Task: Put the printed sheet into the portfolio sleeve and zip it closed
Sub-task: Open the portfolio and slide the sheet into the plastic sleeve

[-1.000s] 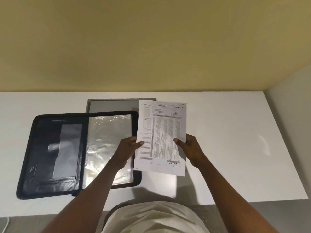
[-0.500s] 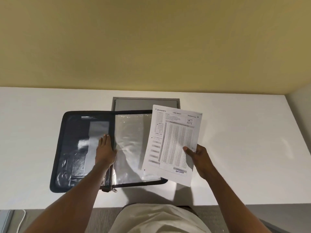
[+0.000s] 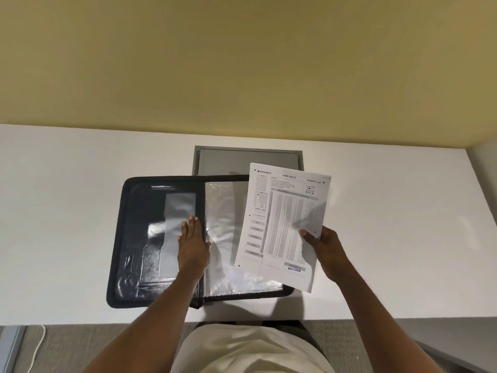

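A black zip portfolio (image 3: 134, 238) lies open on the white desk. Its right half holds shiny clear plastic sleeves (image 3: 226, 227); its left half has dark pockets. My left hand (image 3: 192, 244) rests flat on the portfolio's spine, fingers together, palm down, holding nothing. My right hand (image 3: 324, 249) pinches the printed OMR sheet (image 3: 285, 224) at its right edge. The sheet hangs tilted above the right part of the sleeves and hides the portfolio's right edge. A zip pull (image 3: 196, 305) shows at the near edge by the spine.
A grey flat panel (image 3: 247, 160) lies behind the portfolio, partly under it. The white desk (image 3: 390, 211) meets a yellow wall at the back and a side wall on the right. A white cable (image 3: 37, 345) lies on the carpet at the lower left.
My left hand let go of the sheet and came down flat on the portfolio's spine. The sheet now hangs from my right hand alone, tilted clockwise. The camera view shifted left.
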`<state>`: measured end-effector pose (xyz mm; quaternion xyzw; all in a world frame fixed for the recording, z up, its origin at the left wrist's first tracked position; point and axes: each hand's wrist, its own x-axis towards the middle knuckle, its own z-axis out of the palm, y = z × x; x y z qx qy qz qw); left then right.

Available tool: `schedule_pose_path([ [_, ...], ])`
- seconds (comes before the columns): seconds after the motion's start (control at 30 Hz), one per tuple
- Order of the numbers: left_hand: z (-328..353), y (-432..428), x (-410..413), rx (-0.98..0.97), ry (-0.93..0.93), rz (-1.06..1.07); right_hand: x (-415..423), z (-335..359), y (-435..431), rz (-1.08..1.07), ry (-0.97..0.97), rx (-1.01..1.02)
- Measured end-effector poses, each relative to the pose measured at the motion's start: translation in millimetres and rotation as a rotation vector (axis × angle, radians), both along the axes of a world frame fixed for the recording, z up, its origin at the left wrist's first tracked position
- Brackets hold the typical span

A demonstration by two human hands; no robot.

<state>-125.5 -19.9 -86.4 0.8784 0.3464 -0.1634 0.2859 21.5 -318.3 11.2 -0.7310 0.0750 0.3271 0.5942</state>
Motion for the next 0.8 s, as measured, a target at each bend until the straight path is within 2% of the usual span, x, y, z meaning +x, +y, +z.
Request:
schedule_pose_path([
  [0.3,-3,-15,-8,0.075,-0.005,0.035,7,0,12,-0.014,-0.03,-0.048],
  [0.4,6,-7,11,0.145,-0.161,0.103,15,0,17,-0.004,-0.058,-0.062],
  [0.53,16,18,54,0.106,-0.279,0.041,35,3,26,-0.007,-0.117,-0.087],
  [0.8,11,54,123,0.089,-0.195,-0.089,69,9,42,-0.019,-0.224,-0.104],
])
